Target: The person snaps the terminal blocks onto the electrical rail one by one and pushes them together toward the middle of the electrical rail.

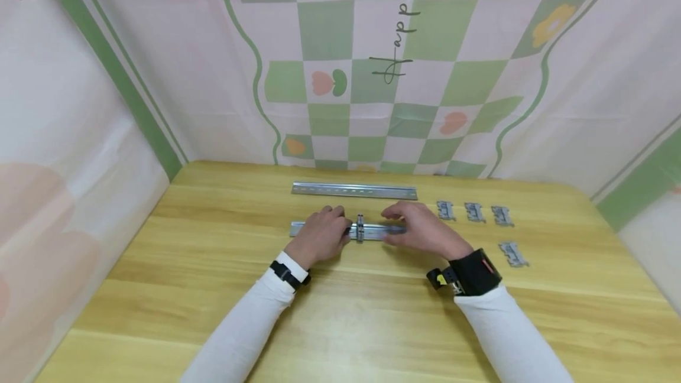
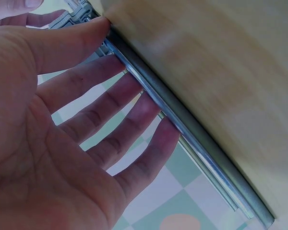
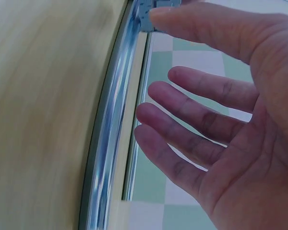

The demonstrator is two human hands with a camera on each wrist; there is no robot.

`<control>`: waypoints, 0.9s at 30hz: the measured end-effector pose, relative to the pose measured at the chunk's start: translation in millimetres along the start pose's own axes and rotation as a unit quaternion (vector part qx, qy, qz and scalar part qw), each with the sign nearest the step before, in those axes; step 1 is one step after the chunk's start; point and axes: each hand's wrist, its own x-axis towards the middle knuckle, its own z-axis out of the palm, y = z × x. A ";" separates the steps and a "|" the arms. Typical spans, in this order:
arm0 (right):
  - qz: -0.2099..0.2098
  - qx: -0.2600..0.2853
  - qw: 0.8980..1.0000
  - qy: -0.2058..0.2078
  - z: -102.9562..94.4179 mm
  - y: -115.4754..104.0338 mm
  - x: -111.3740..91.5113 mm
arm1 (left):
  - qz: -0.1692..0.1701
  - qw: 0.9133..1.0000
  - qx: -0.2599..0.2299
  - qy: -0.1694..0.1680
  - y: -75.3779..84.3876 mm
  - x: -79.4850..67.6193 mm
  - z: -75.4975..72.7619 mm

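Rail (image 1: 375, 232) on table (image 1: 351, 324), pinched by L hand (image 1: 323, 234) betw. thumb and fingers; R hand (image 1: 424, 231) held w/ digits apart at rail's R end, contact unclear. Upright terminal block(s) (image 1: 360, 229) carried betw. hands; seating apparently in progress. Next, firm pressing/alignment prob. req'd.

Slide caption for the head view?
Left hand grips a metal rail bearing grey modules, right hand open nearby; second rail behind, four loose modules at right.

checked backdrop (image 1: 326, 29) | wood-grain table (image 1: 351, 324) | left cloth (image 1: 80, 105): pink print (image 1: 42, 223), perhaps floral
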 end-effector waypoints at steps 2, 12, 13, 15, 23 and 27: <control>0.008 -0.004 1.000 0.001 -2.5 3.7 -4.2 | -0.001 1.000 -0.002 -0.001 0.3 0.3 -0.5; 0.033 -0.049 0.998 0.022 -20.8 30.2 -30.3 | -0.007 1.000 -0.006 -0.010 1.6 2.5 -2.9; 0.034 -0.050 0.998 0.024 -22.4 32.6 -32.6 | -0.007 1.000 -0.005 -0.011 1.6 2.4 -2.8; 0.038 -0.050 0.998 0.028 -25.3 36.9 -37.0 | -0.008 1.000 -0.005 -0.012 1.5 2.1 -2.8; 0.034 -0.069 0.996 0.038 -32.1 50.5 -49.7 | -0.007 1.000 -0.008 -0.011 1.5 0.3 -3.4; 0.032 -0.076 0.996 0.039 -34.6 55.4 -56.4 | -0.006 1.000 -0.008 -0.010 1.3 0.2 -3.5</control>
